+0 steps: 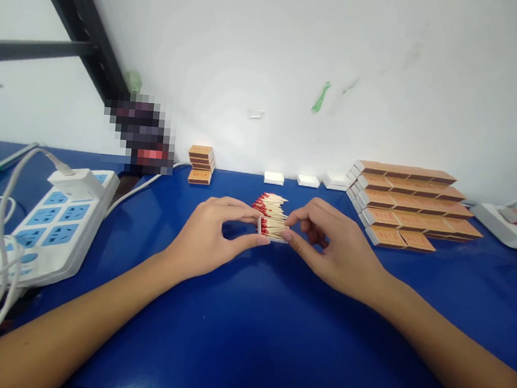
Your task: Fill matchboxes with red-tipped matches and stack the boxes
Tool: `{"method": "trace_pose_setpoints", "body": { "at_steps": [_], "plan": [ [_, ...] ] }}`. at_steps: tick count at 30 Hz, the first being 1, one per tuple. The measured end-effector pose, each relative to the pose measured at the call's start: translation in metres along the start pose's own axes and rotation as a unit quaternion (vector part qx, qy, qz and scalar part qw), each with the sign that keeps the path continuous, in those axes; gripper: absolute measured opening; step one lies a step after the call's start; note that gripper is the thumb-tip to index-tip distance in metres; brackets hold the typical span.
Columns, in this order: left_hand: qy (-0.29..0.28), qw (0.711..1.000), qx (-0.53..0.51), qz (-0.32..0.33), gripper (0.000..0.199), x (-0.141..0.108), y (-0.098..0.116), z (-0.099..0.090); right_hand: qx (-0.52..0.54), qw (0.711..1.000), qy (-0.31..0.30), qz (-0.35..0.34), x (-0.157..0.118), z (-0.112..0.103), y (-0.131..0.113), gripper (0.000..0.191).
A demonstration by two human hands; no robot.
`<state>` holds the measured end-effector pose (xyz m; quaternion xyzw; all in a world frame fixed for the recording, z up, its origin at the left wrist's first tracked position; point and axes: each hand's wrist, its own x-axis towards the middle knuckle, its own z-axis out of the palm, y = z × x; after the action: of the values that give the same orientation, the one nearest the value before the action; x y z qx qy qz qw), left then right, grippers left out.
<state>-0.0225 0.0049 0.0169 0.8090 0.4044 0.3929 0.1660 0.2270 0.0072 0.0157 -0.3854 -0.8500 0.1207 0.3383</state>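
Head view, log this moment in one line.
tray: holds matches | left hand: grips left end | right hand: at right end | stacked matchboxes: right side

The person's own body shows as two bare arms, the left forearm and the right forearm, both slim, smooth in outline and narrowest at the wrist, each broadening toward the elbow. A tiny round speck marks the left one. The left hand and right hand are also bare, with slender fingers; the right thumbnail looks short, finer detail being blurred.
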Motion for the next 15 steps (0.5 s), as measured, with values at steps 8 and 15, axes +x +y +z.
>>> {"method": "trace_pose_setpoints", "body": {
  "at_steps": [8,15],
  "plan": [
    [-0.014,1.000,-0.020,0.011,0.025,-0.0002,0.0025,0.0000,0.009,1.000,-0.008,-0.006,0.0004,-0.0005,-0.0002,0.006],
    [-0.007,1.000,-0.009,0.009,0.027,-0.0005,0.0006,0.0006,0.013,1.000,-0.014,-0.018,0.0002,-0.0006,-0.0015,0.008]
  ]
}}
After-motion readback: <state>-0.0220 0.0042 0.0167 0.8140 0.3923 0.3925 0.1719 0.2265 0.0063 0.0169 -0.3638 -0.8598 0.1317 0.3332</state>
